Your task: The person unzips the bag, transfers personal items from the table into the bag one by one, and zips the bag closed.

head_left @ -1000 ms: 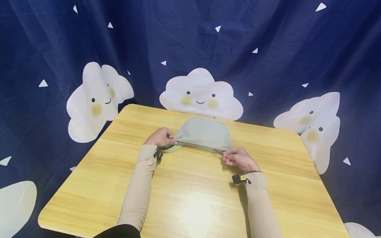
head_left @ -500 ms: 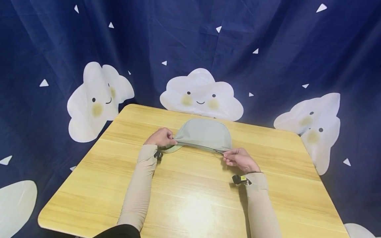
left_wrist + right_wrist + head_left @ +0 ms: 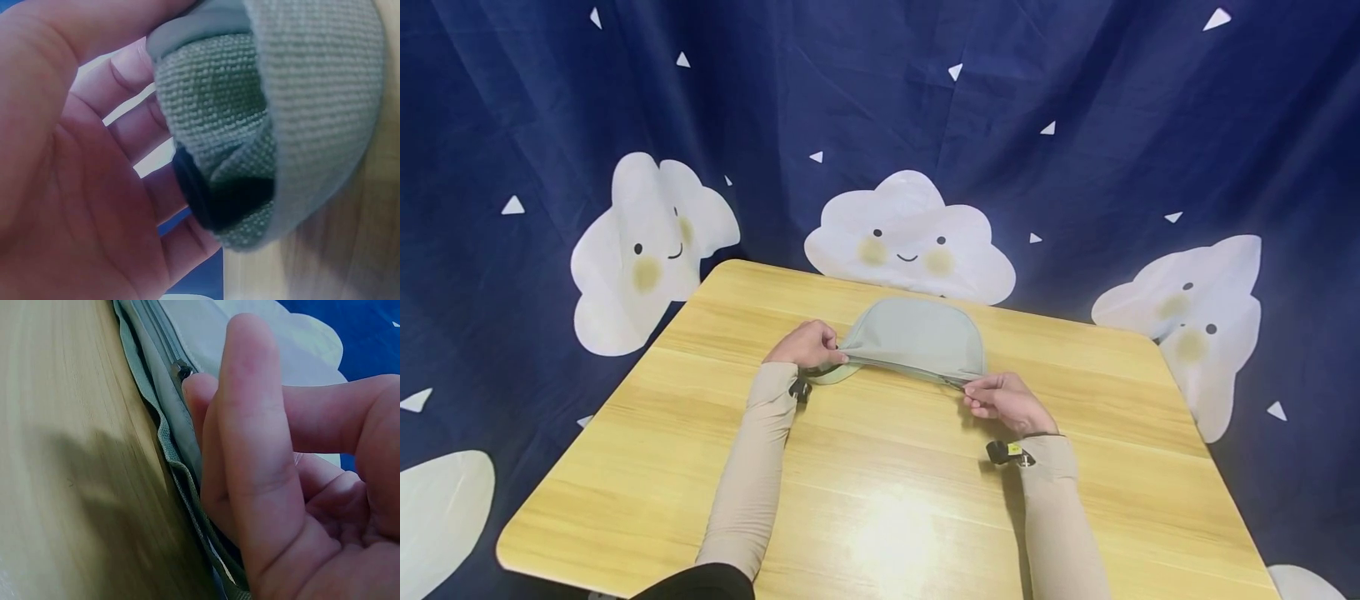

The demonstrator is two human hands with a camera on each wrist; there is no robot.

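A pale grey-green waist bag point(image 3: 921, 337) lies near the far side of the table, its rounded edge facing away. Its zip runs along the near side. My left hand point(image 3: 807, 346) pinches the bag's left end between thumb and fingers. In the left wrist view, a looped webbing strap point(image 3: 325, 94) with a black plastic fitting point(image 3: 206, 194) hangs beside the curled fingers. At the zip's right end, my right hand point(image 3: 1007, 402) pinches the zipper pull, which the fingertips hide. The metal zip slider point(image 3: 182, 369) shows just beyond the thumb and finger in the right wrist view.
The wooden table point(image 3: 880, 467) has rounded corners. Behind it hangs a dark blue curtain point(image 3: 880, 100) printed with white clouds and small triangles. A glare spot shines on the table's near part, between the two forearms.
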